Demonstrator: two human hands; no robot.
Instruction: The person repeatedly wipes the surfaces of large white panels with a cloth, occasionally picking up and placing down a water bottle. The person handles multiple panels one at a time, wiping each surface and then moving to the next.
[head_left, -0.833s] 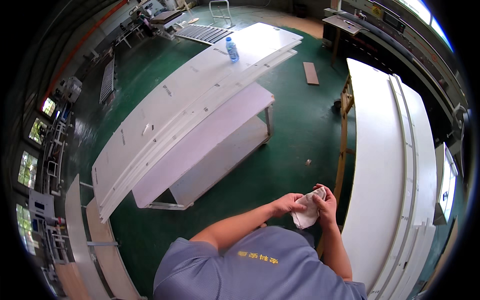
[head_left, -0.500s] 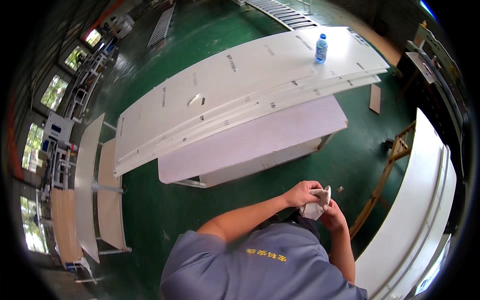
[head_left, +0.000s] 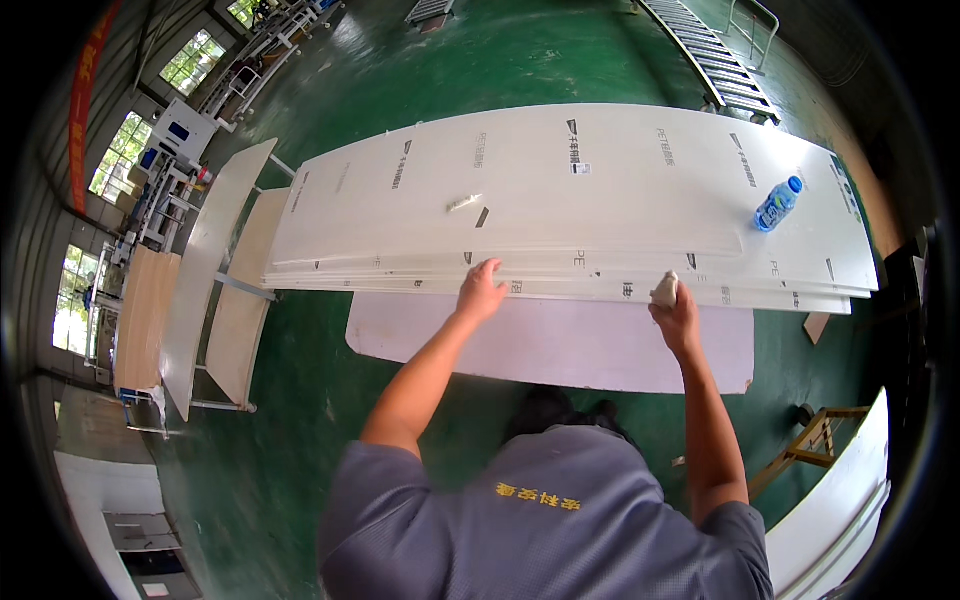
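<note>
A stack of large white panels [head_left: 540,215] with printed film lies across the supports in front of me. At its near edge, left of the middle, my left hand [head_left: 482,291] reaches out with its fingers apart and nothing in them; whether it touches the panels I cannot tell. Farther right along the same edge, my right hand [head_left: 677,318] is closed around a bunched-up white cloth [head_left: 665,289]. A small pale crumpled piece [head_left: 464,203] rests on the top panel, beyond my left hand.
On the stack's right end stands a blue-capped plastic bottle [head_left: 778,204]. Beneath the stack is a pale lilac bench [head_left: 560,345]. Upright boards [head_left: 215,270] lean on a rack at left, and more white panels [head_left: 835,500] stand lower right beside a yellow frame [head_left: 815,440].
I have turned toward the panel stack and come closer. My hands, together on the cloth before, are now apart: the left is off it and the right keeps it, both stretched forward.
</note>
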